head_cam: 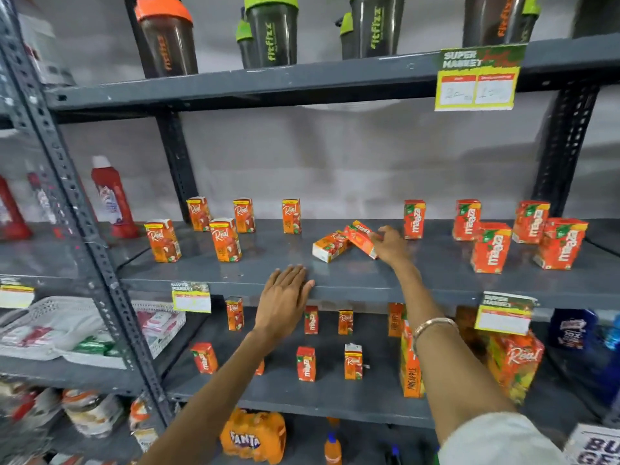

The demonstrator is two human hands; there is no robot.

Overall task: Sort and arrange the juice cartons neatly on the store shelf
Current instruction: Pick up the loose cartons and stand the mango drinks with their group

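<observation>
On the grey middle shelf (pixel 335 283), several orange Real cartons (pixel 225 239) stand upright at the left. Several red Maaza cartons (pixel 490 247) stand at the right. In the middle, one Real carton (pixel 330 246) lies on its side. My right hand (pixel 391 245) grips a tilted red carton (pixel 360 238) that touches the lying one. My left hand (pixel 285 300) rests flat and open on the shelf's front edge, holding nothing. More small cartons (pixel 306 363) stand scattered on the shelf below.
Shaker bottles (pixel 271 31) stand on the top shelf, with a price tag (pixel 478 78) hanging from its edge. Red bottles (pixel 112 196) fill the left bay. Large juice packs (pixel 515 364) and a pineapple carton (pixel 411 364) sit lower right. A Fanta pack (pixel 253 437) lies on the bottom shelf.
</observation>
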